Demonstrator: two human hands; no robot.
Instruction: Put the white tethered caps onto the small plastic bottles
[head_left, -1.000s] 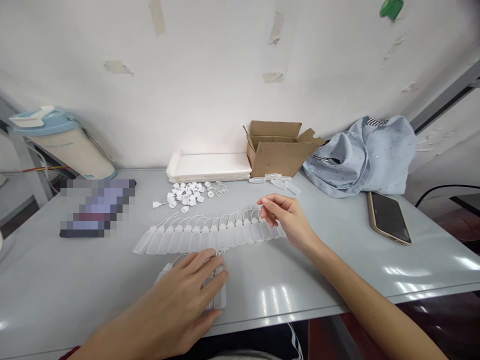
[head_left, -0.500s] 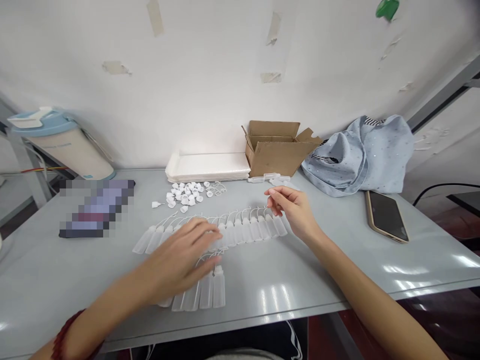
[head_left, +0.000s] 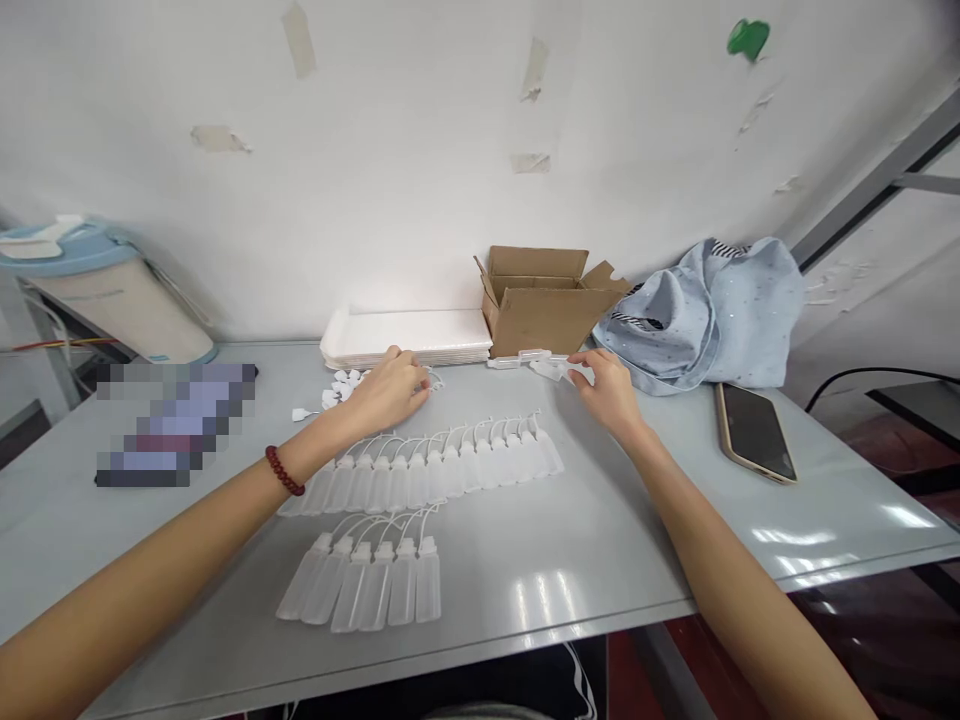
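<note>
My left hand (head_left: pixel 390 388) is over the pile of white caps (head_left: pixel 341 385), beside some thin white loops (head_left: pixel 436 379). Its fingers curl down to the table, and whatever is in them is hidden. Near the cardboard box, my right hand (head_left: pixel 609 388) has thumb and forefinger at the end of a small clear plastic bottle (head_left: pixel 549 370), one of several lying there. A long row of translucent bottles (head_left: pixel 435 475) with thin curved straps at their necks spans the table's middle. Closer to me lies a shorter group of the same bottles (head_left: pixel 382 590).
An open cardboard box (head_left: pixel 551 320) and a stack of white trays (head_left: pixel 420 335) stand against the wall. At right are a blue cloth bag (head_left: pixel 750 315) and a phone (head_left: pixel 757 432). A large flask (head_left: pixel 127 295) and a blurred-out item (head_left: pixel 184 425) are at left.
My left hand has moved away from me, off the bottle rows to the caps and loops. My right hand has gone from the row's right end to the clear bottles by the box.
</note>
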